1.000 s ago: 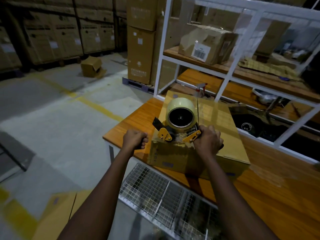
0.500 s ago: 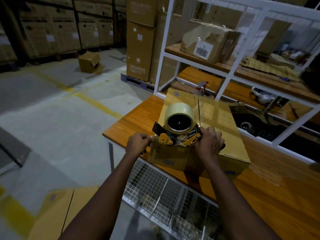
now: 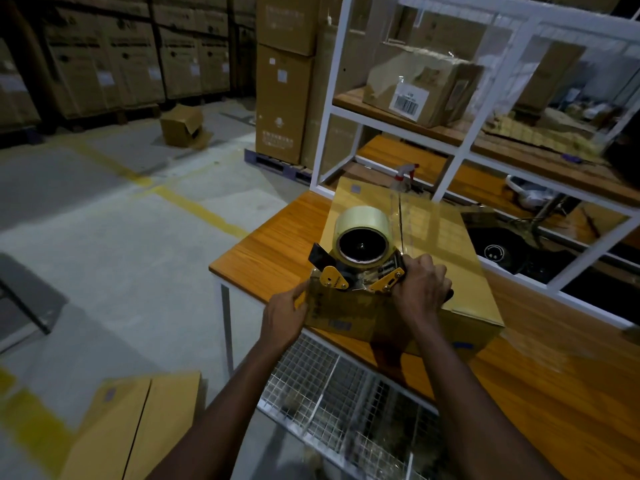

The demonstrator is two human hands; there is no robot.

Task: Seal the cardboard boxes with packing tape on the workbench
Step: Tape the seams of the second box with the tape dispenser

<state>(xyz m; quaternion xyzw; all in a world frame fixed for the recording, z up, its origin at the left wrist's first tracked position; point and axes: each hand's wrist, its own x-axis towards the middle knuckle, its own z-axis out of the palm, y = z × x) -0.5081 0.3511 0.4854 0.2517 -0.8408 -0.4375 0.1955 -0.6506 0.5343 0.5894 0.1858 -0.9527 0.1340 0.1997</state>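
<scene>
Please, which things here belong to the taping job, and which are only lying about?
In use: cardboard box on the workbench; tape dispenser, gripped by the right hand; left hand touching the box's near side.
Lying about: spray bottle behind the box; labelled box on the shelf; open box on the floor; wire basket below the bench edge.

No wording can be read. A white barcode label (image 3: 408, 101) sits on the wrapped carton (image 3: 446, 81) behind the box (image 3: 443, 237), its digits too small. Print on the stacked cartons (image 3: 281, 105) behind and left of the box is blurred; the box's blue stickers (image 3: 340, 324) likewise.
</scene>
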